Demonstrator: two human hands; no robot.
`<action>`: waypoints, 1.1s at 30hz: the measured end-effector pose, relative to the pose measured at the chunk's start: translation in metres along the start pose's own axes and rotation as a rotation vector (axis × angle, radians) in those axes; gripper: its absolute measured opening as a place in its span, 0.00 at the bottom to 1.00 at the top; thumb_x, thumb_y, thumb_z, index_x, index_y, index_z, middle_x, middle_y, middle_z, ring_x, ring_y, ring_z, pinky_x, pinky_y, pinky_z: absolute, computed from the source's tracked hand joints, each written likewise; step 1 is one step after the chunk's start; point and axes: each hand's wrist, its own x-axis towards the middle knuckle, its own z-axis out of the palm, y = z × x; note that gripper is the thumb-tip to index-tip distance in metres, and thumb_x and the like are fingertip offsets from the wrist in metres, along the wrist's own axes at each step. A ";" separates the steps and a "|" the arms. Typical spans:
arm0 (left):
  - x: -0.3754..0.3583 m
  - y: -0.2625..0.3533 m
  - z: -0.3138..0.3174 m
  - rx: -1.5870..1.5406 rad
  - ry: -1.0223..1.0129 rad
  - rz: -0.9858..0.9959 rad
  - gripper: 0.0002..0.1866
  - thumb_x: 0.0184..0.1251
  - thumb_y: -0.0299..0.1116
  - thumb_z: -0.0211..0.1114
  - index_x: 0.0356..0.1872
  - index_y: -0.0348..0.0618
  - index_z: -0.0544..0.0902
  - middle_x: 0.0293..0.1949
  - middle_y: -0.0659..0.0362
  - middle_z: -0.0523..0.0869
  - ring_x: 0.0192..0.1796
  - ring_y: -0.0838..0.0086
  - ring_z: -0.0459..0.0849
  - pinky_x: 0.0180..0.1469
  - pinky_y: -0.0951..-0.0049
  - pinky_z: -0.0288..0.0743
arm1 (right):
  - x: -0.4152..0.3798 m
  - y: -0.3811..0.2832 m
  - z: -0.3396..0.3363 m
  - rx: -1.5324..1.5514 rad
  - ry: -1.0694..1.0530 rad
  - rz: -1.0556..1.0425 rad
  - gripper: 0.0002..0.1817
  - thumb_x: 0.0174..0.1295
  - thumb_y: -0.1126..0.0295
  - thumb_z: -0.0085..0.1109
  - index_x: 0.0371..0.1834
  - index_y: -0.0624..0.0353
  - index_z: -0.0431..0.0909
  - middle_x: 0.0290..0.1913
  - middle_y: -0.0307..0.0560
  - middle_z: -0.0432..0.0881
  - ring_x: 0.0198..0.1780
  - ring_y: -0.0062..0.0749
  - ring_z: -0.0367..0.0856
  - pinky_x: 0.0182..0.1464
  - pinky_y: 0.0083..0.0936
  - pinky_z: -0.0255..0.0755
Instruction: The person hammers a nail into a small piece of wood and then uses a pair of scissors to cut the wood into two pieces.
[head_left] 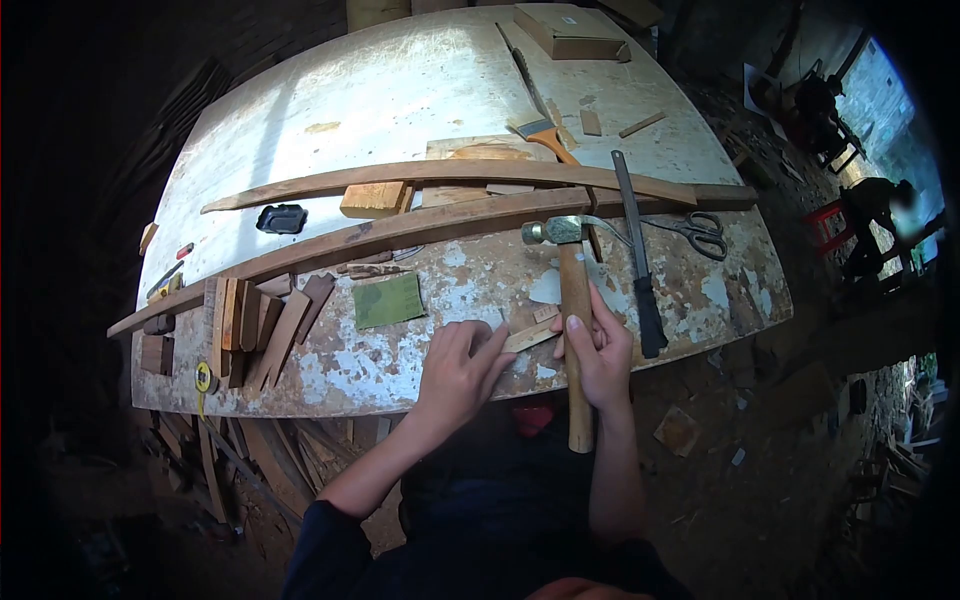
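Note:
My right hand (602, 350) is closed around the wooden handle of a claw hammer (577, 330). The hammer's metal head points away from me, over the table, and the handle end hangs past the near edge. My left hand (462, 368) rests at the table's front with thumb and fingers pinched together; a thin, small thing seems to stick up at the fingertips, too small to name. Between both hands lies a short light wood strip (530, 337), its left end by my left fingers. A green sandpaper piece (389, 301) lies beyond my left hand.
Two long curved wood pieces (400, 232) cross the worn table (330, 372). Right of the hammer lie a long file (637, 250) and scissors (700, 236); a paintbrush (545, 138) is farther back. Wood blocks (235, 315) and a tape measure (205, 377) sit left. People (880, 225) are at far right.

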 end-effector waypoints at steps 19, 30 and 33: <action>-0.001 -0.008 -0.003 -0.333 0.079 -0.194 0.09 0.63 0.27 0.86 0.42 0.39 0.95 0.33 0.55 0.89 0.31 0.62 0.90 0.34 0.66 0.83 | 0.035 0.000 0.002 -0.098 -0.012 0.039 0.35 0.82 0.74 0.62 0.90 0.64 0.65 0.43 0.44 0.92 0.35 0.14 0.84 0.38 0.18 0.80; 0.004 -0.009 -0.002 -0.355 0.047 -0.192 0.08 0.64 0.27 0.86 0.38 0.38 0.93 0.32 0.55 0.86 0.30 0.66 0.88 0.32 0.67 0.80 | 0.034 -0.006 0.005 -0.177 -0.006 0.073 0.35 0.82 0.72 0.63 0.90 0.63 0.66 0.42 0.43 0.92 0.37 0.15 0.85 0.40 0.19 0.81; 0.006 -0.012 -0.008 -0.375 -0.012 -0.215 0.08 0.65 0.27 0.85 0.41 0.39 0.94 0.32 0.56 0.86 0.29 0.67 0.86 0.33 0.67 0.79 | 0.034 -0.007 0.005 -0.177 -0.002 0.077 0.35 0.82 0.72 0.63 0.90 0.62 0.66 0.42 0.42 0.92 0.38 0.15 0.86 0.40 0.19 0.81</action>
